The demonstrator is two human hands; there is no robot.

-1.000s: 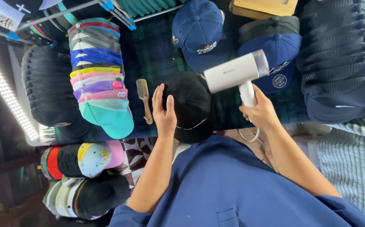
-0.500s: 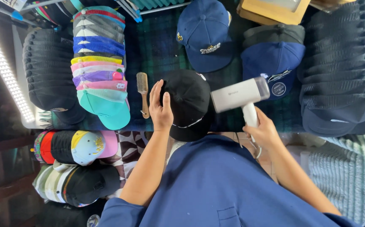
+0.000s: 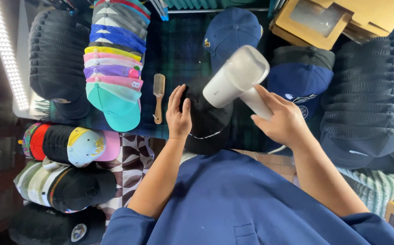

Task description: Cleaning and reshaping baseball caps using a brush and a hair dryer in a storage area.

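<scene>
Steadying black cap (image 3: 208, 122), left hand (image 3: 178, 117); right hand (image 3: 284, 122) gripping white steamer (image 3: 233, 77).

Bright LED strip (image 3: 4, 54) at left edge, blown out. Daylight glare on white steamer (image 3: 233, 77). Lower left corner dim. Wide-angle bending at edges.

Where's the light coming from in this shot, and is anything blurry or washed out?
Head view: an LED strip at the left edge glares white. The white handheld steamer, in the right hand, looks soft and bright. The black cap under the left hand loses detail in shade.
</scene>
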